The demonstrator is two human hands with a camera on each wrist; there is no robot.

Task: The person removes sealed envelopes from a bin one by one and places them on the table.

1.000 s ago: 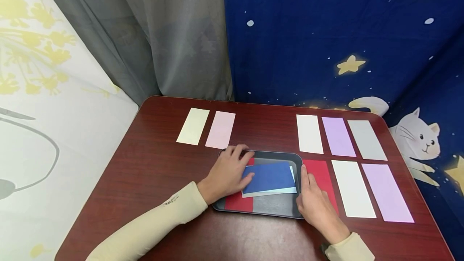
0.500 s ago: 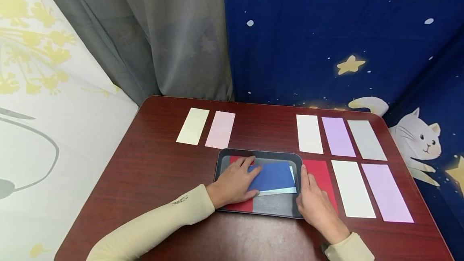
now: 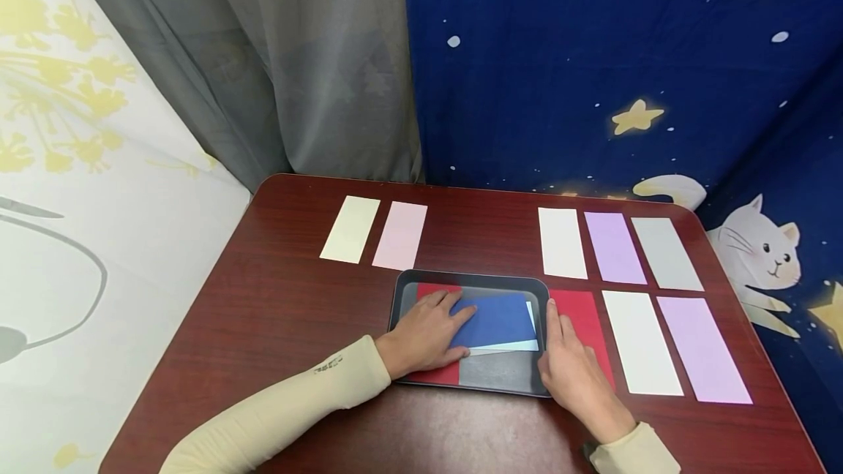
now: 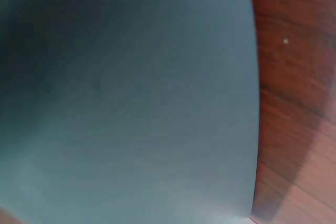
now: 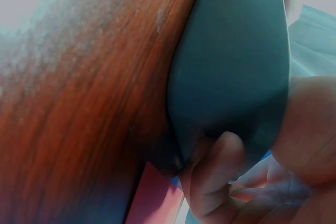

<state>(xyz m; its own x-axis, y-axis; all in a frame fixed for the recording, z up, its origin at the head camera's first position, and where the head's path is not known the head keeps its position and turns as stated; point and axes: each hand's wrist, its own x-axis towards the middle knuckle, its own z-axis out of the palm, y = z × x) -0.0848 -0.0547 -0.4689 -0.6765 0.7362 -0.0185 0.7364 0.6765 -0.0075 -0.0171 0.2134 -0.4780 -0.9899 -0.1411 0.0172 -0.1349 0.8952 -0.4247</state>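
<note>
A dark grey shallow tray (image 3: 503,382) sits near the table's middle. My left hand (image 3: 424,335) reaches over its left side, fingers spread and resting on the cards inside. A blue card (image 3: 502,319) lies on top, slightly askew over pale cards (image 3: 520,347) whose edges peek out. Under the hand a red card (image 3: 440,375) covers the tray's left part. At the right end, my right hand (image 3: 578,375) grips the tray's wall. The right wrist view has fingers (image 5: 223,156) curled against that wall. Close up, the left wrist view holds mostly the tray's side (image 4: 184,103).
A cream card (image 3: 350,230) and a pink card (image 3: 400,235) lie at the back left of the brown table (image 3: 276,328). To the right are white (image 3: 563,243), purple (image 3: 615,249) and grey (image 3: 667,254) cards, with red (image 3: 582,313), white and purple ones nearer.
My left hand has shifted a little right and toward me, from the tray's back left edge onto the cards, then held still. The right hand and tray have stayed put.
</note>
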